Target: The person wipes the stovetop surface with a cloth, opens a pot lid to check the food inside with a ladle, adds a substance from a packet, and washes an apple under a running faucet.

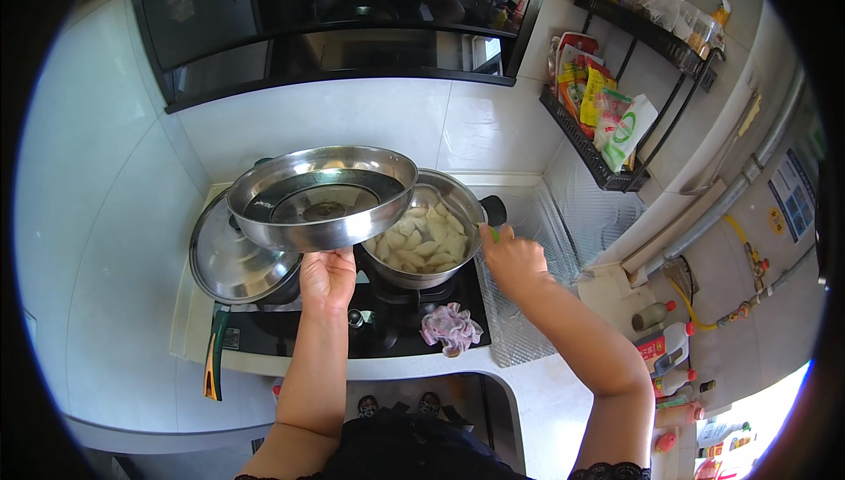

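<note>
My left hand (328,280) supports a wide stainless steel basin (323,237) from below, palm up, above the left part of the stove. No food shows inside the basin. My right hand (515,261) grips the green handle (494,234) of a metal utensil, probably a ladle. Its rounded head (424,197) rests inside a steel pot (422,280) on the right burner. Many pale dumplings (422,242) fill this pot, and the basin's right edge overlaps part of its rim from my view.
A lidded pan (241,262) stands on the left, its green-and-yellow handle (214,354) jutting past the counter edge. A crumpled purple cloth (452,328) lies on the black stove (396,338). Bottles (670,348) line the right counter; a black wall rack (594,143) holds packets.
</note>
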A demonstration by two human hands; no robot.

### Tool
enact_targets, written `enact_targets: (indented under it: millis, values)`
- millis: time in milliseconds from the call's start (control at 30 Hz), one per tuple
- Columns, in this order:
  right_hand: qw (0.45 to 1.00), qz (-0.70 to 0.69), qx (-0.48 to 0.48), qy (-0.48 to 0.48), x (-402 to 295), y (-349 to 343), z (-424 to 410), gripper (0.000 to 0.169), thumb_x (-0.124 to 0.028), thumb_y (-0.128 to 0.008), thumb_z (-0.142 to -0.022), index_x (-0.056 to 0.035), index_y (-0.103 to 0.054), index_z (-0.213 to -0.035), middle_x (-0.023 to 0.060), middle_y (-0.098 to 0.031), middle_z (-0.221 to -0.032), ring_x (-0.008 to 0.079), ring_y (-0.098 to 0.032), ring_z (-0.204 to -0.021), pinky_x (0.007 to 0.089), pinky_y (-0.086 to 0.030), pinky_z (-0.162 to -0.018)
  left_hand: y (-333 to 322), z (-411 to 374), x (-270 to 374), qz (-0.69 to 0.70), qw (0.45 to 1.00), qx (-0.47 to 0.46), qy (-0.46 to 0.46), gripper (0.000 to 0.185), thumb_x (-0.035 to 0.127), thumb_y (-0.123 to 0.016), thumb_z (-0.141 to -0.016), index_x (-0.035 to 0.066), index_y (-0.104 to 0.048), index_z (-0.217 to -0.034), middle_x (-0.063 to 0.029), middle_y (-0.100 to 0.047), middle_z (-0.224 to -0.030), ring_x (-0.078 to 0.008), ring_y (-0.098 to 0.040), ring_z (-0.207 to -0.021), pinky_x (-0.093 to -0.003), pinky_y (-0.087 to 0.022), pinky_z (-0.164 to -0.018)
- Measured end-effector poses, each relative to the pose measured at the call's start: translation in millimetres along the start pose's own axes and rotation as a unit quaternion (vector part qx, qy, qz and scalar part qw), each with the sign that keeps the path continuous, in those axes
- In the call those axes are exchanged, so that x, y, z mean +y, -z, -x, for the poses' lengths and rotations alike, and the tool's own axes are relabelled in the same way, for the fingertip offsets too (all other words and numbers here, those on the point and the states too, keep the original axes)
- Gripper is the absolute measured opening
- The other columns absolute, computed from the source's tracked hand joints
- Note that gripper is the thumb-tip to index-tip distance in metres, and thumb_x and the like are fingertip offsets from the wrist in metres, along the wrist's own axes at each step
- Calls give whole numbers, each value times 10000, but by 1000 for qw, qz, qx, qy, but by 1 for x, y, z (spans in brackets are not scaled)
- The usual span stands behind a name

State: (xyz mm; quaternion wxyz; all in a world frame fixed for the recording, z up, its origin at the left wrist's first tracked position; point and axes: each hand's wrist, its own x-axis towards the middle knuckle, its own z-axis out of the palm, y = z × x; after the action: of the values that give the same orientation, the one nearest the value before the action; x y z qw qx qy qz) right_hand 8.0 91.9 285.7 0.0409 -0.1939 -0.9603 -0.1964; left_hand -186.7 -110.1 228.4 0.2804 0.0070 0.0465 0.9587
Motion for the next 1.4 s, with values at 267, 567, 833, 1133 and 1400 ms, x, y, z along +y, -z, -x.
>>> enact_targets:
  millis: [267,567,833,1133,1400]
  values:
    - [976,-93,-196,22,-2,15,-19,196,-134,-595,-794,13,-635,-918,168,-660,-937,270,-679,-806,346,-560,-570,-5,3,2,-17,1000,16,-11,212,81,-548,-901,-22,-563,-1085,-106,-630,-1102,-195,-604,-1024,-342,-550,-865]
    - [841,-376,-384,-54,33,36,-42,267,-237,-608,-837,-13,-656,-973,87,-640,-718,168,-587,-483,304,-484,-428,-6,2,10,-12,1000,-4,0,192,75,-560,-890,-21,-573,-1056,-92,-644,-1052,-182,-623,-963,-333,-556,-848]
    - [884,-367,-266,-118,41,76,-29,225,-229,-619,-822,-60,-686,-953,104,-635,-678,214,-623,-540,343,-512,-504,-9,-1,12,-12,1000,22,-12,196,61,-582,-869,-15,-577,-1049,-91,-647,-1043,-179,-635,-925,-317,-569,-812]
    - [985,-147,-48,-80,21,42,-14,334,-208,-619,-796,-133,-601,-1121,177,-653,-885,347,-653,-775,443,-526,-693,-2,-4,8,-4,1000,9,13,223,75,-622,-849,-7,-587,-1053,-87,-644,-1065,-183,-630,-964,-313,-565,-825]
    - [996,-4,93,11,-8,2,-2,371,-128,-570,-792,-82,-552,-1160,108,-576,-764,258,-664,-672,345,-532,-511,5,-3,9,8,1000,15,20,213,81,-589,-873,-12,-576,-1065,-91,-643,-1069,-198,-622,-993,-355,-571,-827]
